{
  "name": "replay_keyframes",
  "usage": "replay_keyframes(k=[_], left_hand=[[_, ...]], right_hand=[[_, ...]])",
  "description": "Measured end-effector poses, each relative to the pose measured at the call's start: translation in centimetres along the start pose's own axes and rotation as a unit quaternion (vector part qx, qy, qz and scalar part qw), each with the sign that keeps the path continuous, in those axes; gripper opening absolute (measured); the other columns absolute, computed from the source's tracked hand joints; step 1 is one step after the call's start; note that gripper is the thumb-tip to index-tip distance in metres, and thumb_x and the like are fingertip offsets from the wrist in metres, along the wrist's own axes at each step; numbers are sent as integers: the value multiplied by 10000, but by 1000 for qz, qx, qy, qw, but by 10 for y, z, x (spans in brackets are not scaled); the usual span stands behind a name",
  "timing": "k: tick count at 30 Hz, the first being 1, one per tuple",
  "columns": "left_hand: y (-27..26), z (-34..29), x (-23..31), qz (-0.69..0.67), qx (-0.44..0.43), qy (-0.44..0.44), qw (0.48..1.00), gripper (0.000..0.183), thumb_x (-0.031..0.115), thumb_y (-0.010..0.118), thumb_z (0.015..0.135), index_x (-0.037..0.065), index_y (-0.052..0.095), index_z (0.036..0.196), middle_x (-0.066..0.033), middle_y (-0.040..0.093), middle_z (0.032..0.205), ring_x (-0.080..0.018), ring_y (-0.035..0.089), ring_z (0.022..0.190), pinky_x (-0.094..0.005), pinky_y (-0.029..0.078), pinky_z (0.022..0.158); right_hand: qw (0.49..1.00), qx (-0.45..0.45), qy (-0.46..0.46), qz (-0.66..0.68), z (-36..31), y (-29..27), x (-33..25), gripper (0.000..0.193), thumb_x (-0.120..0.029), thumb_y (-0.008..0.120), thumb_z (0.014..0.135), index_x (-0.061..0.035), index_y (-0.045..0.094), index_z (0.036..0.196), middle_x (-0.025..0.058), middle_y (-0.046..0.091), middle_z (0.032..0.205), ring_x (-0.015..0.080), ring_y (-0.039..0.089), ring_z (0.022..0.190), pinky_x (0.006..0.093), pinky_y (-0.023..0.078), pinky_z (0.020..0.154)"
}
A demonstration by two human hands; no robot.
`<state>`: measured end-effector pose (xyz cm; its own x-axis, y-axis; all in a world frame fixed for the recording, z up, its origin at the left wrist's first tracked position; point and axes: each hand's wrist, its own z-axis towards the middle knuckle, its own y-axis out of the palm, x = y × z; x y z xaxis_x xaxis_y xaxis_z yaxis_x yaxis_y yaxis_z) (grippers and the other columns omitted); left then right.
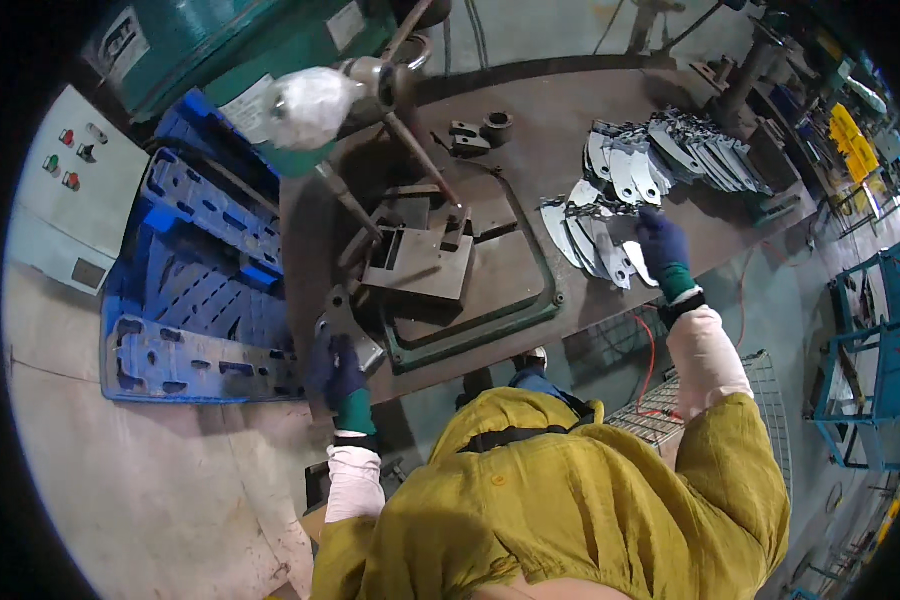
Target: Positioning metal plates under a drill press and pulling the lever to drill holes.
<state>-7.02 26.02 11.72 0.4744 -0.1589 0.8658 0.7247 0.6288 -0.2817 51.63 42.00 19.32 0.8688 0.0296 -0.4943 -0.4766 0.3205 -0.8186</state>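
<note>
My left hand (pixel 336 366), in a dark blue glove with a green cuff, grips a flat grey metal plate (pixel 348 328) with a hole near its end. The plate is at the bench's near left edge, beside a steel die block (pixel 425 270). My right hand (pixel 662 240), gloved alike, is at the near right group of shiny curved metal plates (pixel 585 240). Its fingers are closed over the upper end of one plate (pixel 637 262); the fingertips are partly hidden. A larger group of similar plates (pixel 700 155) lies fanned out behind.
The die block sits within a green frame (pixel 545 300) on the brown bench (pixel 550 110). Above it reach machine handle bars (pixel 415 155) and a white wrapped part (pixel 315 105). Blue pallets (pixel 200 350) and a control box (pixel 75 190) stand left. A wire basket (pixel 770 400) is below right.
</note>
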Motion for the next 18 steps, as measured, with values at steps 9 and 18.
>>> replay_keyframes(k=[9, 18], left_hand=[[100, 21, 152, -18, -390, -51, 919, 544, 293, 724, 847, 35, 555, 1296, -130, 632, 1199, -231, 611, 1081, -349, 480, 948], [66, 1, 36, -35, -412, -191, 890, 593, 243, 664, 858, 72, 479, 1394, -170, 576, 1297, -280, 594, 1146, -365, 495, 970]], right_hand=[[883, -301, -11, 360, -20, -42, -189, 298, -162, 582, 892, -53, 692, 1147, 47, 695, 957, 97, 614, 788, 254, 504, 701], [612, -360, 20, 703, 9, -51, -325, 599, -505, 457, 978, -14, 523, 1314, 165, 629, 1207, 280, 615, 1092, 413, 468, 985]])
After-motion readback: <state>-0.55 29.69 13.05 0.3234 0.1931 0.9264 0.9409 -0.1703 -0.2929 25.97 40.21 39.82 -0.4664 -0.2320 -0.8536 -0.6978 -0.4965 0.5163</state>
